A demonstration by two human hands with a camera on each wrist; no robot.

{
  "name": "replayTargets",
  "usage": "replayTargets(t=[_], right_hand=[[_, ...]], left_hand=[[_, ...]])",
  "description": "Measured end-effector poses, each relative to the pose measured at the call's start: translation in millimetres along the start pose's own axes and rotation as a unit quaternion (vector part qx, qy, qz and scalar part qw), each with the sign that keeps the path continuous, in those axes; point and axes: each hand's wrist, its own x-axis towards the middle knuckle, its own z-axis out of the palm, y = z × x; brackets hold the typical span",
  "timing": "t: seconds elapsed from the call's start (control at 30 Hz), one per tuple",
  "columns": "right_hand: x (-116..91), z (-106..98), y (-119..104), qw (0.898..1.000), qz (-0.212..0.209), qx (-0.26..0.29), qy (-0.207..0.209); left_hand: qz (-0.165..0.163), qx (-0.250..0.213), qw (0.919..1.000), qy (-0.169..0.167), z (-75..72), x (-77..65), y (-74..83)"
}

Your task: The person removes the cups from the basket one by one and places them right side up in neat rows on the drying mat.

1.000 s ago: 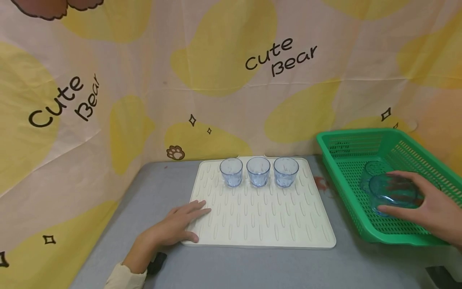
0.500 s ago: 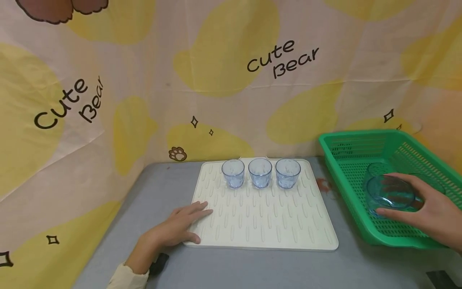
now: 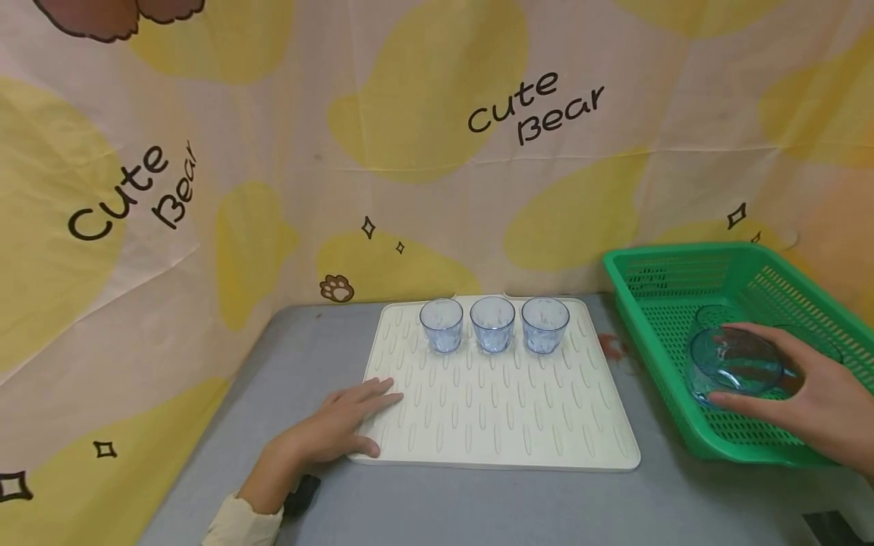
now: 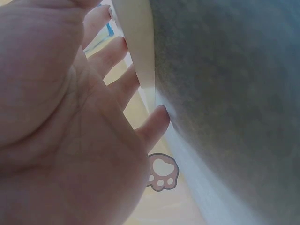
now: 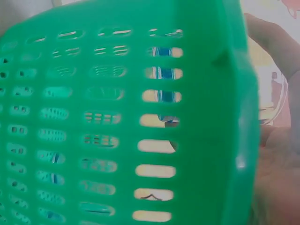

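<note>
My right hand (image 3: pixel 802 394) grips a clear bluish glass (image 3: pixel 734 362) between thumb and fingers, inside the green basket (image 3: pixel 717 449) at the right. Behind it in the basket stand other glasses, partly hidden by the hand. On the left edge of the white draining mat (image 3: pixel 505 425) rests my left hand (image 3: pixel 337 425), its fingers straight and spread. A row of glasses stands along the mat's far side: a left glass (image 3: pixel 442 326), a middle glass (image 3: pixel 492 326) and a right glass (image 3: pixel 545 326). In the right wrist view the basket's wall (image 5: pixel 197 117) hides most of the hand.
A grey table (image 3: pixel 423 504) carries the mat and the basket. A printed cloth (image 3: pixel 423 91) hangs behind the table and along its left side. The basket's raised left rim (image 3: pixel 655 364) stands between the right hand and the mat.
My right hand has shifted slightly left inside the basket, with the glass in its grip. The left hand stays on the mat's edge, and the row of glasses is unchanged.
</note>
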Motion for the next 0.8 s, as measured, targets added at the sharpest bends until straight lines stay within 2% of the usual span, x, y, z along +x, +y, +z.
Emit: replayTargets(t=[0.2, 0.3, 0.53, 0.63, 0.8], right_hand=[[-3.1, 3.2, -12.0, 0.997, -0.05, 0.058, 0.019], [-5.3, 5.2, -18.5, 0.996, -0.06, 0.071, 0.016], [-9.4, 6.6, -28.3, 0.998, -0.038, 0.038, -0.024], [-11.2, 12.5, -33.8, 0.998, -0.045, 0.03, -0.03], [-13.8, 24.1, -45.4, 0.996, -0.058, 0.047, -0.044]], left_hand=[[-0.002, -0.001, 1.0, 0.001, -0.2, 1.8, -0.6], [-0.004, -0.004, 1.0, -0.001, 0.0, 1.8, -0.9], [0.004, -0.002, 1.0, 0.004, 0.4, -0.1, -2.0], [0.005, 0.004, 1.0, 0.005, 0.0, -0.6, -2.0], [-0.004, 0.002, 1.0, -0.002, -0.2, 0.1, -0.2]])
